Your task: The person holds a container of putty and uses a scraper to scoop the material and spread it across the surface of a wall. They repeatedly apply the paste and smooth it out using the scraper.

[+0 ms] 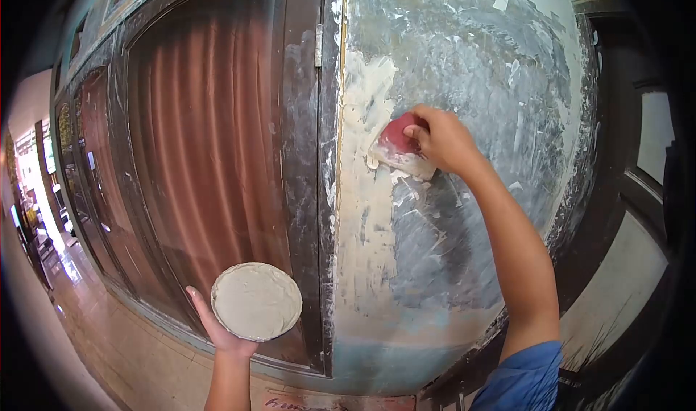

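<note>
Where my right hand (444,141) meets the wall (500,150): thumb and fingers are closed round a red scraper (396,133), and its wide edge lies against the surface.
Scraper: tilted on the wall, just right of the door frame, its lower part coated in pale paste.
Left hand (223,336): palm turned up beneath a round bowl (213,308), bearing it; my thumb stands out to the left, off the rim, but the fingers are hidden below, so I cannot tell whether they are spread or curled.
Bowl: filled nearly to the rim with smooth, pale grey paste (257,301), held lower than the scraper and well apart from it, in front of the door.
Pale strip (365,259): runs down the wall beside the door frame, above and below the scraper, with grey patches showing through.
Wall: mottled grey and white over most of its height, bluish near the bottom.
Door: dark frame (306,215), a metal hinge (318,46) on its right edge, reddish-brown curtain (210,135) filling the panel.
Sleeve (528,376): blue, round my right upper arm.
Far left: too bright and small to read well, perhaps a passage over shiny floor (138,346).
</note>
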